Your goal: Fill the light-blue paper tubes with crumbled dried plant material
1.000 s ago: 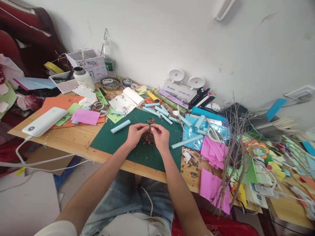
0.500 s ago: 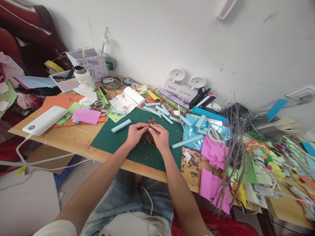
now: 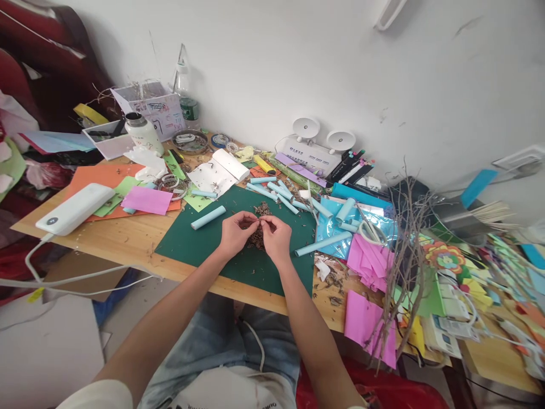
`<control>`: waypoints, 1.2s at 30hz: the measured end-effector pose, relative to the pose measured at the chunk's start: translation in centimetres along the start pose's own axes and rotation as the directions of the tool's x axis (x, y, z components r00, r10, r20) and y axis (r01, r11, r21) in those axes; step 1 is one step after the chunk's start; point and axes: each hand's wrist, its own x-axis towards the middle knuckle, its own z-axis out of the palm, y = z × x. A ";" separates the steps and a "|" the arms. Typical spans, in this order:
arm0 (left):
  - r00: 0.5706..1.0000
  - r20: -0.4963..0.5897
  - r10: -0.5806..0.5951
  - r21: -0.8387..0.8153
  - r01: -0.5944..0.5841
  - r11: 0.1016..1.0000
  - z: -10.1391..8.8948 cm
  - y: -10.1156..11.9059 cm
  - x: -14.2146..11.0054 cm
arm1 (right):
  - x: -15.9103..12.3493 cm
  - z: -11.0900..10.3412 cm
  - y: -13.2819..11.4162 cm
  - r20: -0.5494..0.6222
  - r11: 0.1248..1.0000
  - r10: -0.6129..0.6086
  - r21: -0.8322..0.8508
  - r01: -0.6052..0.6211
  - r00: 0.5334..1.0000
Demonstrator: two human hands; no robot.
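Over a dark green mat (image 3: 187, 238), both hands meet with their fingertips pinched together. My left hand (image 3: 235, 232) is closed, thumb against forefinger, and my right hand (image 3: 276, 234) is closed the same way, touching it. Whatever lies between the fingertips is too small to name. Just beneath and behind the fingers is a heap of brown dried plant bits (image 3: 263, 209), partly covered by the hands. A light blue paper tube (image 3: 208, 218) lies on the mat left of my left hand, and a longer light blue tube (image 3: 322, 245) lies to the right of my right hand.
Several more blue tubes (image 3: 286, 196) lie behind the mat. Upright dry twigs (image 3: 404, 267) and pink paper (image 3: 370, 264) stand at the right. A white power bank (image 3: 75, 209) with a cable sits at the left, near a white bottle (image 3: 143, 135). An emergency light (image 3: 313, 153) leans on the wall.
The hands stay together above the heap, with the fingers shifting slightly and the wrists lowering a little. Slightly more of the heap shows behind the fingertips.
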 end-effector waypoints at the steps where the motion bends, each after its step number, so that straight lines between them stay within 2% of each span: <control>1: 1.000 -0.015 0.025 0.029 -0.025 0.999 0.1 0.1 -0.1 | 0.0 0.3 0.1 -0.017 1.000 0.020 0.013 -0.020 1.000; 3: 0.997 -0.039 0.064 0.073 -0.061 0.995 0.3 0.2 -0.2 | -0.1 0.7 0.3 -0.036 0.995 0.073 0.069 -0.070 0.997; 5: 0.998 -0.041 0.054 0.041 -0.052 0.998 0.4 0.1 -0.1 | 0.0 1.1 0.7 -0.039 0.981 0.129 0.151 -0.122 0.991; 10: 0.995 0.040 -0.096 -0.229 0.103 0.968 0.1 -0.1 0.6 | 0.3 1.2 1.1 0.004 0.889 0.239 0.400 -0.221 0.971; 13: 0.985 0.056 -0.160 -0.301 0.170 0.938 0.0 -0.2 0.9 | 0.4 1.0 0.9 0.040 0.843 0.264 0.475 -0.251 0.964; 18: 0.987 0.000 -0.158 -0.288 0.151 0.946 0.0 -0.4 0.9 | 0.2 0.7 0.8 0.013 0.899 0.182 0.403 -0.172 0.983; 22: 0.994 -0.015 -0.105 -0.160 0.101 0.982 -0.1 -0.5 0.8 | 0.0 0.6 1.0 -0.008 0.950 0.098 0.298 -0.091 0.995; 28: 0.992 0.079 0.097 0.010 -0.098 0.995 -0.5 -0.5 0.6 | 0.0 0.2 0.8 -0.029 0.980 0.050 0.195 -0.043 0.998; 30: 0.988 0.079 0.133 0.042 -0.136 0.990 -0.4 -0.6 0.6 | 0.0 0.1 0.7 -0.043 0.983 0.034 0.180 -0.025 0.999; 32: 0.992 0.049 0.118 0.043 -0.120 0.992 -0.4 -0.8 0.6 | -0.1 0.1 0.5 -0.051 0.990 0.003 0.143 0.004 0.999; 36: 0.999 0.000 -0.042 -0.042 0.042 0.998 -0.4 -1.1 0.6 | -0.3 -0.1 0.1 -0.040 0.996 -0.073 0.042 0.075 0.997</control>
